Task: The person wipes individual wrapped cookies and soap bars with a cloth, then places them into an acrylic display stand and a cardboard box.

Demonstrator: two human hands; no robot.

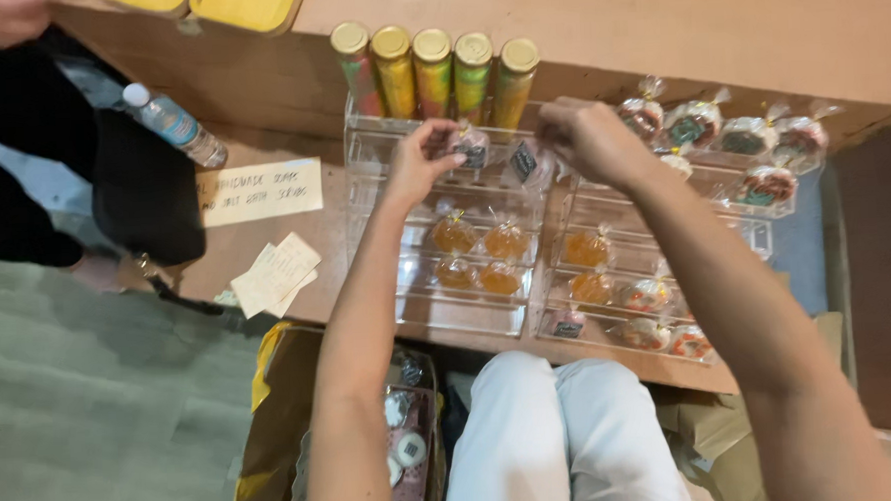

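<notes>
Looks like mid-stocking: left hand (417, 162) pinches a small wrapped soap (473, 147) over the far tier of the clear acrylic rack (469, 320). Right hand (586, 139) is curled just beside it; can't tell what it grips. Next move needs a free slot; near tiers have room, tubes (436, 71) crowd the far edge.

Cream paper sign (260, 191) left of clear rack; wrapped packets (506, 242) inside.

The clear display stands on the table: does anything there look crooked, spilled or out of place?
Nothing looks spilled or broken. The wrapped orange pieces lie in the clear tiered stand, and the five gold-capped tubes stand in a row behind. Only the small paper slips beside the stand lie askew and overlapping. The left hand holds a wrapped piece.
</notes>
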